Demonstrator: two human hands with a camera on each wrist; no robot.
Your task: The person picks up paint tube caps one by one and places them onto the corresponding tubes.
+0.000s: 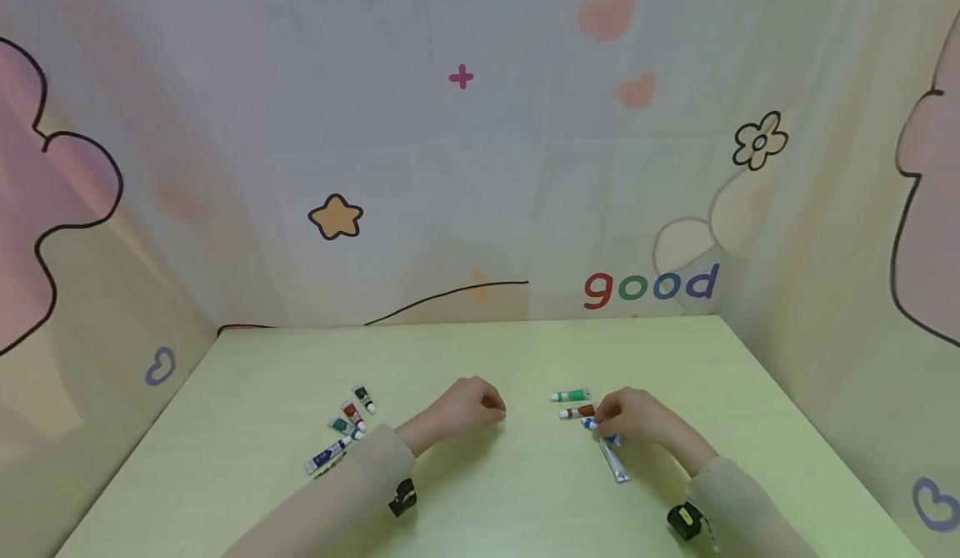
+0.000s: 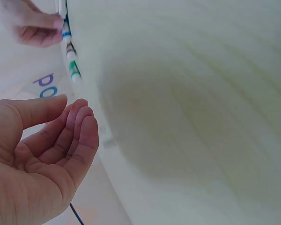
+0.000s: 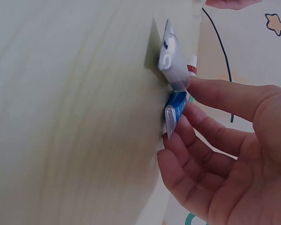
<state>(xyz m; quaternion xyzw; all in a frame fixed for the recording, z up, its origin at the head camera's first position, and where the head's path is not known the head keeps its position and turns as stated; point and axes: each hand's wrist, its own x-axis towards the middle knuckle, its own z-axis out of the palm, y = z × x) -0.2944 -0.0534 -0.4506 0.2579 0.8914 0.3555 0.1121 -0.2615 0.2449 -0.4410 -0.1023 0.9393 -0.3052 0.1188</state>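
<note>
My right hand (image 1: 643, 416) is at the right group of small paint tubes. Its thumb and fingertips pinch the cap end of a white paint tube (image 1: 613, 460), whose flat end points toward me. A blue paint tube (image 3: 178, 104) lies right beside the fingers, partly covered by them in the head view. Just beyond are a brown-red paint tube (image 1: 576, 412) and a green paint tube (image 1: 572, 395). My left hand (image 1: 467, 404) hovers over the table's middle, fingers loosely curled with nothing in them, as the left wrist view confirms.
Toward the left of the pale table (image 1: 517, 508) lie more paint tubes: black (image 1: 364, 399), red (image 1: 352, 415), dark green (image 1: 345, 428) and dark blue (image 1: 327, 455). Another beside them is partly hidden by the left sleeve (image 1: 352, 475). A printed curtain (image 1: 405, 124) stands behind the table.
</note>
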